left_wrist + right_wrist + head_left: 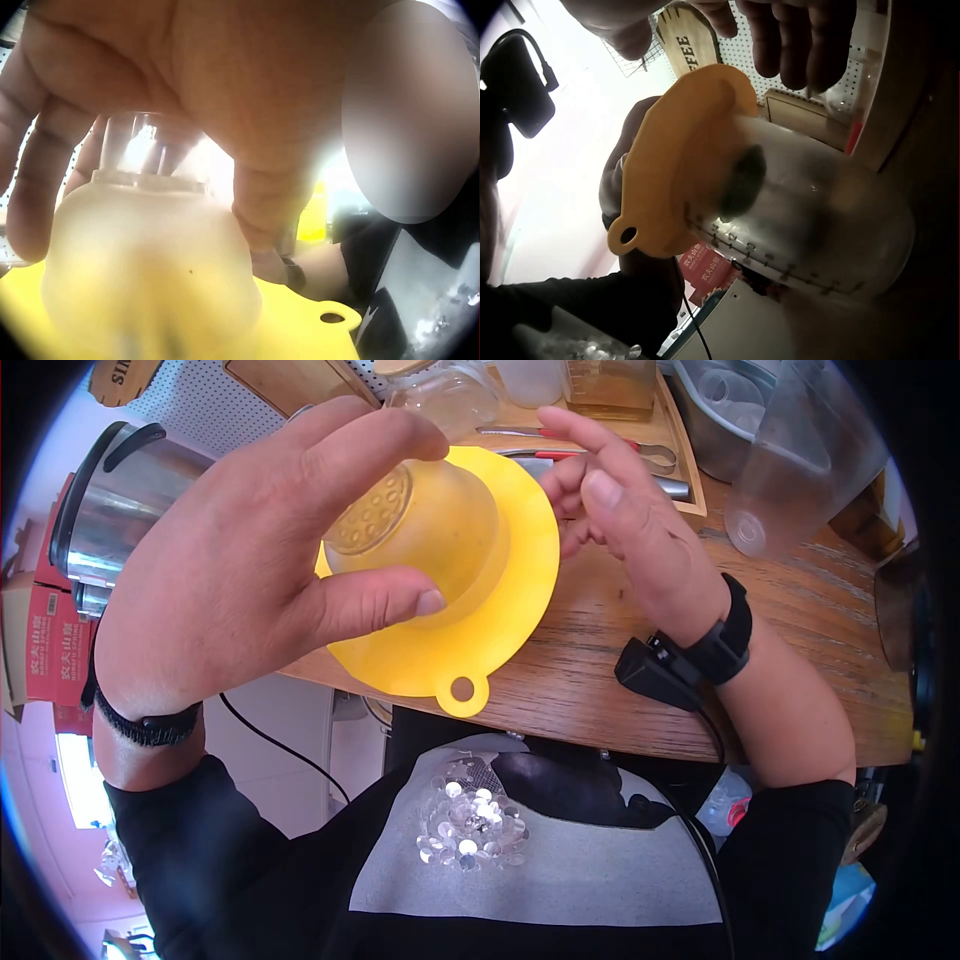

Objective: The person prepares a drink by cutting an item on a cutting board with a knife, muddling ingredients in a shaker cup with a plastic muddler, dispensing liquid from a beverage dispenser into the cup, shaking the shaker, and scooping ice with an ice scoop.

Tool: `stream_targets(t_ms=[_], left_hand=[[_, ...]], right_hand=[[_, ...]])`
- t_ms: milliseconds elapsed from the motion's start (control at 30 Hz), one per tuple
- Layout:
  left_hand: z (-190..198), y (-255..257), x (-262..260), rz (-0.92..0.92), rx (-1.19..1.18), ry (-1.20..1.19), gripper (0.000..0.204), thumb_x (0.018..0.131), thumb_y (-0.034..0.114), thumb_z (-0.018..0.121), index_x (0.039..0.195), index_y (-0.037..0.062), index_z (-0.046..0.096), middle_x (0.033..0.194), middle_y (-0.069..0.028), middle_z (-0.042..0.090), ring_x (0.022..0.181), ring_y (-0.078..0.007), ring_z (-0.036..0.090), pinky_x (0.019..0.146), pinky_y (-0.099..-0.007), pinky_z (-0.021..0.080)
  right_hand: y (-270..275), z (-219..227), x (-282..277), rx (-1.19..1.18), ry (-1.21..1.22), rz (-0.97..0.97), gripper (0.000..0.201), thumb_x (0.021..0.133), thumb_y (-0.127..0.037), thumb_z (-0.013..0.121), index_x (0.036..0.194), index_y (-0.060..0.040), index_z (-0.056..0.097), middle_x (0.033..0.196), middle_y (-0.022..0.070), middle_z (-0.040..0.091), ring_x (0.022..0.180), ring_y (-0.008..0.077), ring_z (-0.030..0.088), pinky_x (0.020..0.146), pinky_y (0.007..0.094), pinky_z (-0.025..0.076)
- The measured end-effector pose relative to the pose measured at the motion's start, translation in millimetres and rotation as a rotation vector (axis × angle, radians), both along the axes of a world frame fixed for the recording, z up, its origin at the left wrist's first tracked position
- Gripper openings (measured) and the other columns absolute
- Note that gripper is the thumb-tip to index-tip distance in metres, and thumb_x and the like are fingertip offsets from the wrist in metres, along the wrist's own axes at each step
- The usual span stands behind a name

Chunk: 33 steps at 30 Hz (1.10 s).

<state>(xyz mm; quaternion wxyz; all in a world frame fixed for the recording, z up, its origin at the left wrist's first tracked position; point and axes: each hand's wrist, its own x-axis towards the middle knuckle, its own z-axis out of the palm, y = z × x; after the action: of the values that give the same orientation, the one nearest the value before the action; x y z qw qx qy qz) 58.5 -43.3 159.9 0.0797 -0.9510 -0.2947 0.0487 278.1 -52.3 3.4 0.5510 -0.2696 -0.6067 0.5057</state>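
The left hand (pixel 230 550) arches around the frosted dome (pixel 455 525), fingers parted wide; whether they touch it is hard to tell. The dome stands on the yellow disc (pixel 535 560), over a graduated vessel (pixel 802 214) near the front edge of the surface (pixel 600 690), toward its left. The right hand (pixel 645 530), fingers loosely bent, holds nothing beside the disc; bracing the vessel while keeping the disc level would limit tipping.

A white pegboard (pixel 205 405) stands behind the wooden table (pixel 790 620), red cartons (pixel 58 635) and pinkish wall (pixel 38 790) at left.
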Motion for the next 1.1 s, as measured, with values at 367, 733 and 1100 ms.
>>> stream_targets(t_ms=[367, 733, 1100], left_hand=[[4.4, -7.7, -0.8, -0.039, -0.071, -0.01, 0.071, 0.075, 0.052, 0.07, 0.124, 0.0048, 0.049, 0.112, -0.0158, 0.05, 0.102, -0.0339, 0.056, 0.089, -0.034, 0.048], [11.8, -26.0, -3.9, -0.158, -0.223, -0.043, 0.066, 0.075, 0.043, 0.073, 0.124, 0.0055, 0.05, 0.116, -0.0181, 0.047, 0.103, -0.0351, 0.055, 0.087, -0.0354, 0.048], [9.0, -15.7, 28.5, -0.35, -0.463, -0.107, 0.056, 0.069, -0.006, 0.069, 0.12, 0.012, 0.056, 0.128, -0.0198, 0.038, 0.112, -0.0366, 0.053, 0.093, -0.0344, 0.048]], right_hand=[[38.7, 4.9, -40.9, -0.451, 0.388, 0.523, 0.068, 0.097, -0.059, 0.032, 0.134, -0.0037, 0.044, 0.13, 0.012, 0.055, 0.117, 0.0206, 0.053, 0.102, 0.0368, 0.04], [30.7, 15.1, -42.4, -0.61, 0.448, 0.678, 0.059, 0.096, -0.056, 0.04, 0.118, -0.0037, 0.057, 0.115, 0.0127, 0.064, 0.101, 0.0203, 0.062, 0.09, 0.0341, 0.049], [-18.5, 24.0, 15.6, -0.475, 0.462, 0.604, 0.058, 0.096, -0.05, 0.047, 0.132, -0.0034, 0.047, 0.125, 0.0098, 0.057, 0.112, 0.0156, 0.056, 0.098, 0.0304, 0.042]])
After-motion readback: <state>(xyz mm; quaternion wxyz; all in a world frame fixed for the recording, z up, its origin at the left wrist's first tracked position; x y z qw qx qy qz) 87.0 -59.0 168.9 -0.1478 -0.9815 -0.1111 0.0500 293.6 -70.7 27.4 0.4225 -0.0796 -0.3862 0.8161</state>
